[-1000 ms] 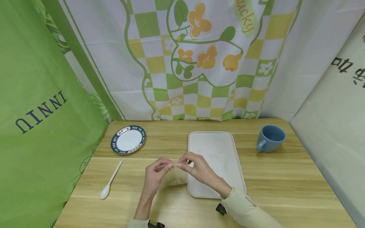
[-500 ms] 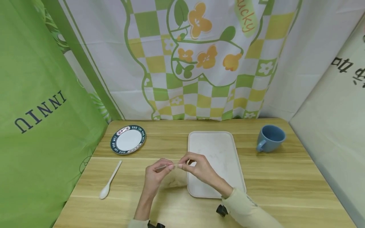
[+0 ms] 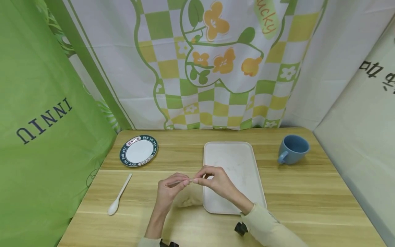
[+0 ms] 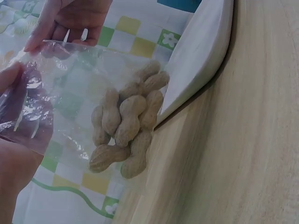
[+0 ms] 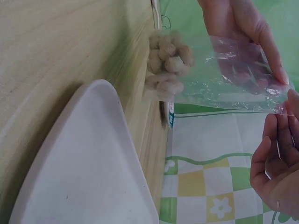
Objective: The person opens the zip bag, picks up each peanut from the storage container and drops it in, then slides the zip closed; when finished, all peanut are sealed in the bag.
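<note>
A clear plastic bag [image 4: 74, 70] hangs between both hands, with several unshelled peanuts [image 4: 128, 116] gathered in its lower end. My left hand [image 3: 168, 190] pinches the bag's upper edge between thumb and fingers. Close beside it, my right hand [image 3: 217, 183] pinches the same edge, thumb against forefinger. In the right wrist view the peanuts [image 5: 168, 60] sit at the bag's bottom, just by the wooden table top [image 5: 60, 42]. From the head view the bag is mostly see-through and hard to make out below the hands.
A white tray [image 3: 234, 161] lies partly under my right hand and forearm. At the back left is a plate with a dark green rim [image 3: 123, 156], and a white spoon [image 3: 118, 197] lies in front of it. A blue mug [image 3: 291, 151] stands at the back right.
Both hands stay almost in place. My right hand's fingertips have come slightly lower and nearer the left hand's along the bag's edge.
</note>
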`<state>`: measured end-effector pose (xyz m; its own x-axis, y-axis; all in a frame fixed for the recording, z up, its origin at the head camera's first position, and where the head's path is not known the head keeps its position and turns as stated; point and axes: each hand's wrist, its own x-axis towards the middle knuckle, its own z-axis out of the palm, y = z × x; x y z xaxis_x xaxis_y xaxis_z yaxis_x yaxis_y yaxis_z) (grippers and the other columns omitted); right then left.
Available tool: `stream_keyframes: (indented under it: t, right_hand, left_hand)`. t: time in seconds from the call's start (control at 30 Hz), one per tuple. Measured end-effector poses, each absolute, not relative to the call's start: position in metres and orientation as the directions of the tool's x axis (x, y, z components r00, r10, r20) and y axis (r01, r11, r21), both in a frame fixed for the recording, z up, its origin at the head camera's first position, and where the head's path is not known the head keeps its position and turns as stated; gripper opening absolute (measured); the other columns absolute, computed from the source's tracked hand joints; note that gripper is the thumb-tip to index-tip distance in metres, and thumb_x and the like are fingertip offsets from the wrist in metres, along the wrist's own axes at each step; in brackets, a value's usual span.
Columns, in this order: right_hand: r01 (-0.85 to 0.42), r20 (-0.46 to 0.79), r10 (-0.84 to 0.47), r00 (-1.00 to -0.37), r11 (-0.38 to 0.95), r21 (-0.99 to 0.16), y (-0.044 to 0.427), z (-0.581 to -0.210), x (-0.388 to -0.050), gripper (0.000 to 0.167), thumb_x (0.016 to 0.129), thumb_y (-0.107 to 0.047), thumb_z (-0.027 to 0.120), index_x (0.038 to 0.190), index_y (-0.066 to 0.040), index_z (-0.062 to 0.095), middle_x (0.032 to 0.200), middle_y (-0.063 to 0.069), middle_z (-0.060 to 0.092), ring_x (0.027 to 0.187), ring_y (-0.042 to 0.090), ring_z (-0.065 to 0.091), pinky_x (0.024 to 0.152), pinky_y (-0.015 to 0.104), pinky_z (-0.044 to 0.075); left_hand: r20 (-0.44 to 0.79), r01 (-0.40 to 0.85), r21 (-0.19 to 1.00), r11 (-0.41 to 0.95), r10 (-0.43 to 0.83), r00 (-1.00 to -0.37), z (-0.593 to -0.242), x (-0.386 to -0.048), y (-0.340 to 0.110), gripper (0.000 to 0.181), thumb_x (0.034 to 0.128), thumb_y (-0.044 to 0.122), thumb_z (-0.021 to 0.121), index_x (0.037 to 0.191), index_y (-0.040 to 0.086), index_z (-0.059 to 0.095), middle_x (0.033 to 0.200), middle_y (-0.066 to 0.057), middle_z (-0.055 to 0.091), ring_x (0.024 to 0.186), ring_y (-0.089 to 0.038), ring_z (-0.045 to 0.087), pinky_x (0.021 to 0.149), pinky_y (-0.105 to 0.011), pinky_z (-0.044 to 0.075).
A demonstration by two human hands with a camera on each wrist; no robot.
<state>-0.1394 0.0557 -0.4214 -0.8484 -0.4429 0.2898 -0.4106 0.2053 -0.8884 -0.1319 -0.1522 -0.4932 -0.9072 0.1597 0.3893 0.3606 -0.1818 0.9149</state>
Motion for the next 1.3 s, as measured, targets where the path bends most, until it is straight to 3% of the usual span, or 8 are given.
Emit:
stream_keyframes:
  t: [0.23,0.47,0.6,0.73,0.97,1.13,1.3]
  right_hand:
    - [-0.433,0.342,-0.399,-0.851,0.163,-0.887,0.055,-0.424,-0.139,0.005,0.082,-0.005,0.075,0.080,-0.002,0.072,0.079,0.006,0.069,0.074,0.013,0.061,0.072,0.032,0.052]
    - [-0.440,0.371,-0.354,-0.859,0.138,-0.887,0.062,-0.424,-0.144,0.004,0.081,-0.003,0.074,0.078,-0.004,0.071,0.078,0.008,0.069,0.072,0.016,0.061,0.069,0.032,0.052]
    - [-0.406,0.338,-0.349,-0.874,0.144,-0.903,0.064,-0.425,-0.143,0.005,0.083,-0.005,0.073,0.080,-0.003,0.071,0.080,0.008,0.069,0.074,0.020,0.061,0.070,0.030,0.052]
    - [-0.360,0.290,-0.350,-0.891,0.156,-0.920,0.065,-0.426,-0.141,0.006,0.084,-0.007,0.073,0.081,-0.003,0.071,0.081,0.008,0.069,0.075,0.022,0.062,0.069,0.027,0.051]
    - [-0.288,0.205,-0.385,-0.900,0.170,-0.942,0.065,-0.430,-0.142,0.006,0.088,-0.009,0.070,0.088,-0.003,0.070,0.082,0.008,0.069,0.073,0.016,0.064,0.071,0.034,0.054]
    - [-0.200,0.114,-0.421,-0.900,0.166,-0.966,0.064,-0.450,-0.152,0.011,0.091,-0.015,0.066,0.094,-0.005,0.068,0.077,0.009,0.067,0.069,0.019,0.065,0.067,0.032,0.053]
    - [-0.285,0.146,-0.393,-0.908,0.322,-0.903,0.061,-0.465,-0.165,0.010,0.090,-0.022,0.068,0.090,-0.012,0.068,0.074,-0.002,0.066,0.069,0.014,0.063,0.065,0.025,0.051]
  left_hand:
    - [0.367,0.340,0.921,-0.192,0.127,-0.922,-0.491,-0.131,-0.153,0.009,0.0854,-0.004,0.066,0.092,-0.003,0.072,0.093,-0.011,0.069,0.087,-0.020,0.065,0.081,-0.035,0.055]
    - [0.398,0.398,0.906,-0.142,-0.028,-0.917,-0.497,-0.129,-0.163,0.012,0.0936,-0.004,0.056,0.093,-0.009,0.067,0.086,-0.014,0.068,0.078,-0.022,0.066,0.073,-0.032,0.055]
    - [0.436,0.435,0.888,-0.150,-0.027,-0.900,-0.498,-0.130,-0.165,0.015,0.0952,-0.004,0.052,0.094,-0.010,0.066,0.087,-0.016,0.068,0.079,-0.023,0.066,0.072,-0.033,0.055]
    - [0.439,0.439,0.887,-0.141,-0.033,-0.898,-0.496,-0.129,-0.165,0.013,0.0942,-0.003,0.055,0.091,-0.008,0.067,0.086,-0.010,0.069,0.078,-0.020,0.066,0.071,-0.030,0.054]
    - [0.462,0.461,0.882,-0.093,-0.013,-0.887,-0.487,-0.128,-0.165,0.013,0.0947,-0.004,0.053,0.090,-0.009,0.064,0.082,-0.016,0.065,0.069,-0.020,0.065,0.063,-0.029,0.055]
    - [0.327,0.327,0.945,-0.021,-0.009,-0.945,-0.480,-0.130,-0.168,0.016,0.0957,0.007,0.058,0.092,-0.006,0.066,0.080,-0.020,0.063,0.060,-0.021,0.065,0.056,-0.036,0.056]
    - [0.060,0.060,0.994,0.094,0.002,-0.998,-0.476,-0.144,-0.174,0.022,0.0930,0.017,0.064,0.096,-0.005,0.069,0.086,-0.017,0.067,0.074,-0.022,0.067,0.069,-0.042,0.057]
